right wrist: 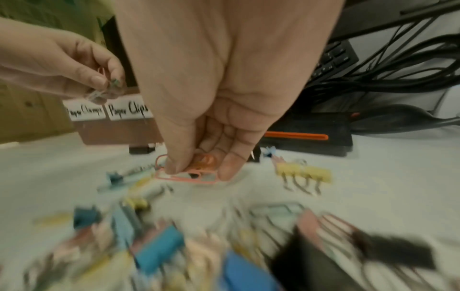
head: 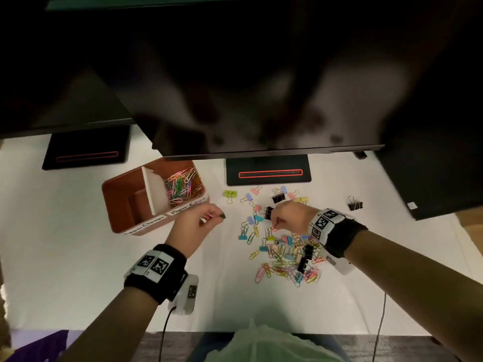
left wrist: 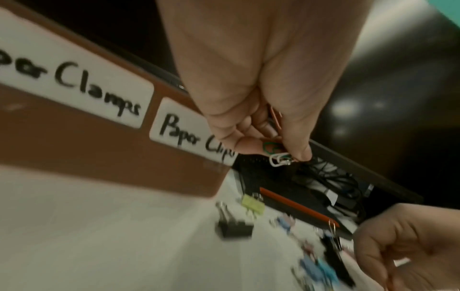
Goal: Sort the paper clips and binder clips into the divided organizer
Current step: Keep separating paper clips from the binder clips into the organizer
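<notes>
The left hand [head: 192,226], pinching a few paper clips [left wrist: 278,155], should release them over the organizer [head: 125,194]'s upper-right compartment; the right hand [head: 287,215] pinches a pink clip [right wrist: 184,177] mid-frame, best lifted cleanly.

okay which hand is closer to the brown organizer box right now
Left. The left hand hovers just off the near right corner of the organizer, pinching paper clips. The right hand is farther right, over the clip pile.

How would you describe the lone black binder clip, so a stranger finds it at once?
Start at the monitor stand with the orange stripe, then go right along the white table. The black binder clip stands alone there, far right of all other clips.
</notes>
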### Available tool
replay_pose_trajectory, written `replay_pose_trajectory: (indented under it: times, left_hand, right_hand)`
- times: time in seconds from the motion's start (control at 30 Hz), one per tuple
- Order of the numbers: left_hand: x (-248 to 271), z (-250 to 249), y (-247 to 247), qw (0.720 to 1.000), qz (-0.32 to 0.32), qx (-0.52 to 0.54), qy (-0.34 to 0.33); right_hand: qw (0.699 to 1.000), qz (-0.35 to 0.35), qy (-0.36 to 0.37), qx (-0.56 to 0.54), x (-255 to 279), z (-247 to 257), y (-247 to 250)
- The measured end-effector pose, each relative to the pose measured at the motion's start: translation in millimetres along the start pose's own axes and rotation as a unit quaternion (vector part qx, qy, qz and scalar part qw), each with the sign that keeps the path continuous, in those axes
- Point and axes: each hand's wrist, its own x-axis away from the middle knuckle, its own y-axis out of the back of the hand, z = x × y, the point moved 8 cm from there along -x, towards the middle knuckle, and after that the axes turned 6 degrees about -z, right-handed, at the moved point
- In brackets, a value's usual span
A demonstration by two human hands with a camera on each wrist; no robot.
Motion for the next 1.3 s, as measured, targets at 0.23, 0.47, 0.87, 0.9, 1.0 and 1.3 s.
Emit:
replay_pose_trajectory:
  times: [0.23,0.47,0.87,0.9,1.0,1.3]
  left_hand:
    - [-26,6,80,0.992,-0.12,0.022,0.022]
    - [-50,33,90,0.99,-0.089,-0.075,0.086]
    - [-10,-5,-32,0.992,0.08,-0.1,-0.011]
    - [-9,-2,-48,0.989,0.1,-0.11,0.006]
    - [-8,3,-78,0.984,0.123,-0.114,0.052]
    - [-10,10,-88,0.984,0.119,-0.114,0.06]
  right_hand:
    - [0.981,-0.138,0.062,-0.124,-28,95,64]
    - [0.944,-0.243,0.001,-0.225,-93,162,84]
    - [0.974,-0.19,-0.091,-0.084,-12,12,35]
    - [0.979,-0.174,-0.088,-0.067,-10,8,28]
    - [0.987,-0.138,-0.072,-0.033,-9,4,14]
    - [0.984,-0.132,-0.103,-0.066,-10,-25,11]
